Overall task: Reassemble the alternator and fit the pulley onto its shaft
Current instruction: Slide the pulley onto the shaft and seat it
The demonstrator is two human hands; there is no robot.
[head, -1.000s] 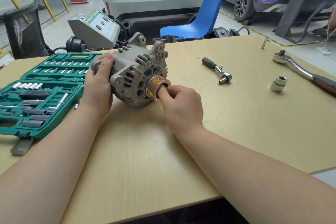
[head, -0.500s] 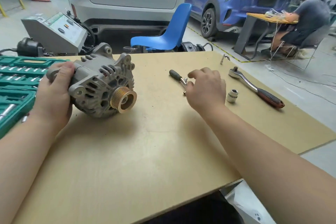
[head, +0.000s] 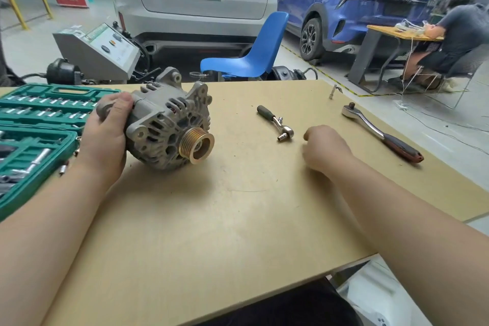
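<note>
So a second before this the right hand (head: 324, 149) was right on the ribbed brass-coloured pulley (head: 196, 145), fingers at its face. By this frame it had left the pulley and gone off to the right side of the pale wooden tabletop (head: 238, 219), landing between the small black-handled ratchet (head: 276, 124) and the big chrome ratchet with the dark red grip (head: 381, 133). The little silver socket that sat near there half a second earlier wasn't visible any more. My guess is the hand picked it up, but the fingers were curled under and away from the camera, so I honestly couldn't tell whether they held anything.

To me that reads as: pulley seated on the shaft, now fetching tools to tighten it.

The left hand (head: 105, 135) gripped the grey cast-aluminium alternator (head: 164, 124) by its rear end, thumb over the top, keeping it propped on the table with the pulley facing toward the camera. The alternator sat well apart from the right hand, just beside the green plastic socket case (head: 31, 124).
</note>
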